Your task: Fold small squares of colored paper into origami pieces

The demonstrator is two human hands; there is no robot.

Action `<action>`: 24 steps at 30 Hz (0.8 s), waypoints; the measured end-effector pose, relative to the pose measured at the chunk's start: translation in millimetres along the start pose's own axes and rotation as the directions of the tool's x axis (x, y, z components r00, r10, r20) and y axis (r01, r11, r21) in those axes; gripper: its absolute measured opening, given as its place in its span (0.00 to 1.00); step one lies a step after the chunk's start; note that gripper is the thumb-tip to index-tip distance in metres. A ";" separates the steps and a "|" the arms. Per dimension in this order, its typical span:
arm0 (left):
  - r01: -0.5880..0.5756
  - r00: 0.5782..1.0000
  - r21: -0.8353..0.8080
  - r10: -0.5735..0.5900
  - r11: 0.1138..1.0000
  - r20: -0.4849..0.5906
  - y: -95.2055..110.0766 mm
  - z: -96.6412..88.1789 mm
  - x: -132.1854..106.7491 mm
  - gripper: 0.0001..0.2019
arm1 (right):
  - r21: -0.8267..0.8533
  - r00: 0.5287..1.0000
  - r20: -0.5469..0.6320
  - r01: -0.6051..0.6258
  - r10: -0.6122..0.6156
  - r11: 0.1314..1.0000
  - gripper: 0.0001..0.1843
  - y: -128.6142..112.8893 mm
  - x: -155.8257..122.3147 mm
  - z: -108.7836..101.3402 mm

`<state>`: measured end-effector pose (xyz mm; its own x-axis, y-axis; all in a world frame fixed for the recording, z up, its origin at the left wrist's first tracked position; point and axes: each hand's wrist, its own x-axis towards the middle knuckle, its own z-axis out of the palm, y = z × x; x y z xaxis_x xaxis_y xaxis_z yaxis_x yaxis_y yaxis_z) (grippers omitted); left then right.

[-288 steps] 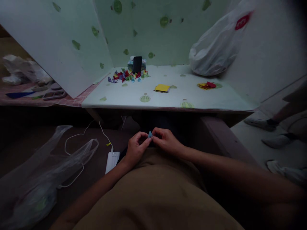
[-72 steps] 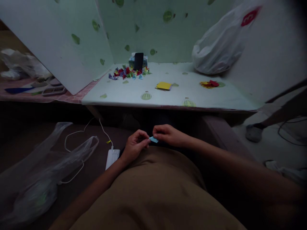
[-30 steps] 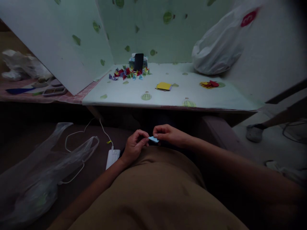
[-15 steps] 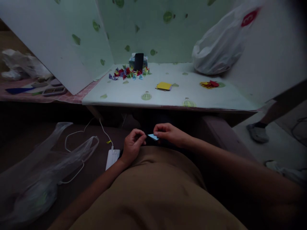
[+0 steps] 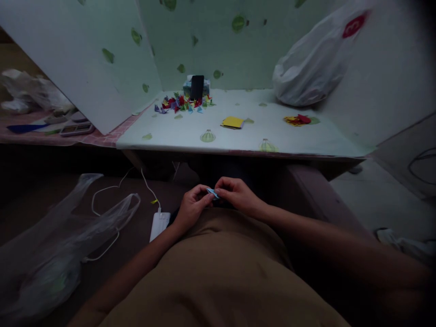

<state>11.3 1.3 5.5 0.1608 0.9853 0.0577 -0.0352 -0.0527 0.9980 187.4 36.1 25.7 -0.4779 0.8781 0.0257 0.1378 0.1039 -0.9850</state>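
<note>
**Blue fold pinched between both hands, low in my lap**

I hold a small blue paper piece between the fingertips of both hands, below the front edge of the table and just above my lap. My left hand is curled, thumb and forefinger closed on the piece's left end. My right hand is closed on its right end, fingers bent over it. The paper looks part-folded, so I judge that a crease is being pressed. Its exact shape is too small and dim to tell. A further fold would call for a steady pinch from one hand while the other lines up the edges, and the poor light down here makes that harder.

On the table, well apart from my hands, lie a pile of coloured folded pieces in front of a dark phone, a yellow paper stack and a red and yellow heap. A white plastic bag sits at the far right. Beside my left forearm rest a white power bank with its cable and a clear plastic bag. Nothing lies between my hands and the table edge.
</note>
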 end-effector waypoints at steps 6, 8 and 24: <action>0.008 1.000 -0.012 -0.008 1.000 -0.009 -2.1 -1.0 0.9 0.10 | -0.033 0.999 0.054 0.001 0.001 0.999 0.13 -1.9 -2.7 0.9; 0.002 1.000 0.005 -0.002 1.000 -0.007 -1.5 -1.4 1.0 0.10 | -0.050 0.997 0.078 -0.007 0.010 0.999 0.16 -5.0 -3.5 -0.2; -0.011 0.996 -0.021 0.009 1.000 -0.093 -7.4 -2.1 1.4 0.10 | -0.043 0.996 0.083 0.035 -0.031 0.998 0.08 -5.5 -2.1 -0.2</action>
<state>9.7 3.4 -1.8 0.0684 0.9956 0.0637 -0.0577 -0.0597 0.9965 187.8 33.8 31.1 -0.5525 0.8324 0.0422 0.1584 0.1546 -0.9752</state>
